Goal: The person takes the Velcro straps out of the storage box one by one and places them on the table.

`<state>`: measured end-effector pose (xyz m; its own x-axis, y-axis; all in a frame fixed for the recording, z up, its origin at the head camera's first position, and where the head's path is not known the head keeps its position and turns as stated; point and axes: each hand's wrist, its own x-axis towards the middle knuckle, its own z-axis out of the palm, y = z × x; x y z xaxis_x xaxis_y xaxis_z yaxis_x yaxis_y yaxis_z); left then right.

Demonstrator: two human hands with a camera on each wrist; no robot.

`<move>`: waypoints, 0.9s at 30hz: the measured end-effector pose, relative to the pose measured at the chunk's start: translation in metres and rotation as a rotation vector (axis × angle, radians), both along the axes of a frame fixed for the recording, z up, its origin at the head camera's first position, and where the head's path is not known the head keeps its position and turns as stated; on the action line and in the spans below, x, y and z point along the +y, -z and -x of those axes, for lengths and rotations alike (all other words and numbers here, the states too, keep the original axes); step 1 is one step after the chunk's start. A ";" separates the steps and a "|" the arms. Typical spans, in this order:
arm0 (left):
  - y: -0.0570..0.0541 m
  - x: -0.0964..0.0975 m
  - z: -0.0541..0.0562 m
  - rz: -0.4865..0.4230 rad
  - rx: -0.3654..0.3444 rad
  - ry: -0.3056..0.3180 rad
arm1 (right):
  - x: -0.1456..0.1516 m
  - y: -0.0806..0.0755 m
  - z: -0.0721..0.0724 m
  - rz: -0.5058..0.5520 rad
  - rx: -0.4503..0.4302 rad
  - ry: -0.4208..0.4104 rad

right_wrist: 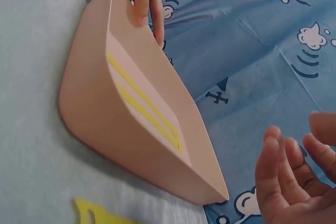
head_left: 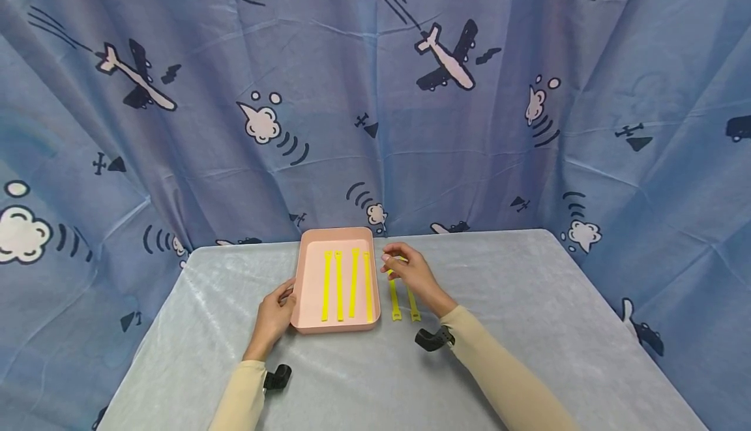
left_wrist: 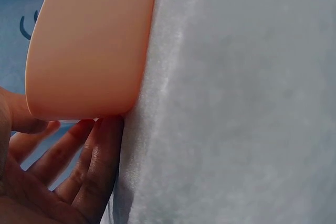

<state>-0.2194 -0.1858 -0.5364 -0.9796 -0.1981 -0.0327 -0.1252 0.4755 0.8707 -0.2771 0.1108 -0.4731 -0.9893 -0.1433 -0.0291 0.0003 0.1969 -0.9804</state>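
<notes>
A pink tray (head_left: 336, 328) lies on the table with several yellow slotted cable straps (head_left: 354, 284) side by side in it. My left hand (head_left: 273, 319) holds the tray's left wall, with the thumb over the rim and the other fingers against the outside. Right of the tray, my right hand (head_left: 418, 276) hovers over two more yellow straps, a left one (head_left: 396, 302) and a right one (head_left: 413, 304), covering their far ends. Its fingers are loosely bent, with a gap to the thumb and nothing visible between them in the right wrist view.
A pale grey cloth covers the table (head_left: 504, 287). Close behind the far edge hangs a blue curtain (head_left: 328, 124) printed with planes and clouds. Both wrists wear black bands, the left one (head_left: 278, 377) and the right one (head_left: 434, 339).
</notes>
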 end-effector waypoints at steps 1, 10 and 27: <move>-0.001 0.000 0.000 -0.001 0.002 0.001 | -0.002 -0.002 0.000 -0.002 0.005 0.000; -0.002 -0.001 0.002 -0.010 -0.005 -0.002 | -0.018 -0.008 -0.002 0.023 0.072 -0.085; 0.000 -0.001 0.000 0.004 0.013 0.002 | -0.046 -0.013 -0.010 0.051 0.105 -0.190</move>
<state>-0.2194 -0.1864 -0.5364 -0.9803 -0.1964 -0.0191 -0.1129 0.4789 0.8706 -0.2668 0.0648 -0.4601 -0.9416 -0.3260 0.0846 -0.1346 0.1338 -0.9818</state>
